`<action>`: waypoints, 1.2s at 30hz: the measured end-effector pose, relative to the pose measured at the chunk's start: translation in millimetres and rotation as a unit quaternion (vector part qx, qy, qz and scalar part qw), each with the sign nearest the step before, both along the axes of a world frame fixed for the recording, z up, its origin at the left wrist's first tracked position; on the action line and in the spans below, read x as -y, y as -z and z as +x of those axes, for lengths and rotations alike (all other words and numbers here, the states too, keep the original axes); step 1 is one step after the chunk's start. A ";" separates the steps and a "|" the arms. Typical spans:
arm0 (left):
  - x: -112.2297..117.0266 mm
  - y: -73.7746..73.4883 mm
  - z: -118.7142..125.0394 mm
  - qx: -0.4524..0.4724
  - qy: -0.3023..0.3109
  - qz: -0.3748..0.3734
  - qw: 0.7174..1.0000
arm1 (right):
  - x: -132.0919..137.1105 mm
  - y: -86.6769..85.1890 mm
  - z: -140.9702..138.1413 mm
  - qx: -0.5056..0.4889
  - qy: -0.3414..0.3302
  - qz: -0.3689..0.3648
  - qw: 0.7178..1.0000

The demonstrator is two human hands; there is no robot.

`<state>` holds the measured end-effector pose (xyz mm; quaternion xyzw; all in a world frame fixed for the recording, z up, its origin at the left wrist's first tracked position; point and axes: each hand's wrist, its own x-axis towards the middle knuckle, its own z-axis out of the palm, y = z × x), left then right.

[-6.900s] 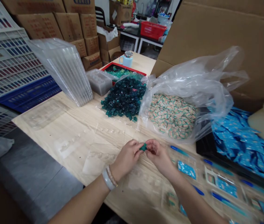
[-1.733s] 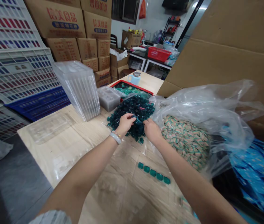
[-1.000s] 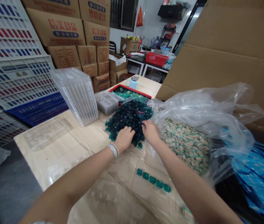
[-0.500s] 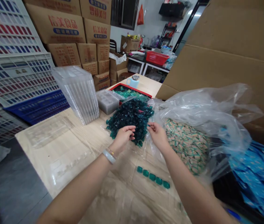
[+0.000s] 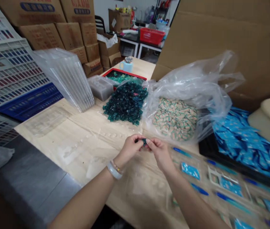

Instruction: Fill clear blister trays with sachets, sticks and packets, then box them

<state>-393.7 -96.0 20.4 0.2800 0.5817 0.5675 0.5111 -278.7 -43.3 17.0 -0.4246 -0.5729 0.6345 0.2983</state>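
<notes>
Left hand [image 5: 130, 149] and right hand [image 5: 160, 153] together above pale wood table [image 5: 141, 67], fingertips closed from both sides on small teal pod [image 5: 144, 142]. Pod pinched between hands, mostly hidden by fingers. White bangle [image 5: 113, 170] on left wrist. Beyond hands, heap of teal pods [image 5: 125, 103] on clear plastic. Right of heap, clear plastic bag [image 5: 192, 86] holding beige-and-green sachets [image 5: 175, 119]. Left of heap, stack of clear plastic trays [image 5: 65, 79]. Far right, blue sachets [image 5: 242, 143] in black tray [image 5: 221, 163].
</notes>
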 end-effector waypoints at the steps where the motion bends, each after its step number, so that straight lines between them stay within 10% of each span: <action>1: 3.5 -2.0 3.8 0.008 0.007 0.007 1.000 | 3.2 -2.3 5.4 0.026 0.002 0.049 0.998; 6: 17.7 -1.7 31.5 0.120 0.044 -0.004 0.992 | 14.0 -16.3 40.3 0.053 -0.079 0.172 0.980; 15: 47.1 4.8 76.4 -0.139 0.175 0.067 0.972 | 56.1 -6.6 97.4 0.024 -0.007 -0.010 1.000; 19: 53.4 6.3 74.8 -0.060 0.183 0.003 0.981 | 62.6 -10.3 120.6 -0.010 0.048 -0.070 0.996; 23: 55.7 12.5 62.6 0.044 0.159 -0.051 0.985 | 59.7 -6.8 139.7 0.099 -0.018 0.043 0.994; 31: 55.0 11.8 45.1 0.028 0.139 -0.088 0.986 | 60.2 7.1 124.0 0.326 -0.273 0.307 0.851; 36: 55.4 15.3 47.7 0.217 0.079 -0.093 0.968 | 61.6 11.6 118.0 0.389 -0.322 0.370 0.780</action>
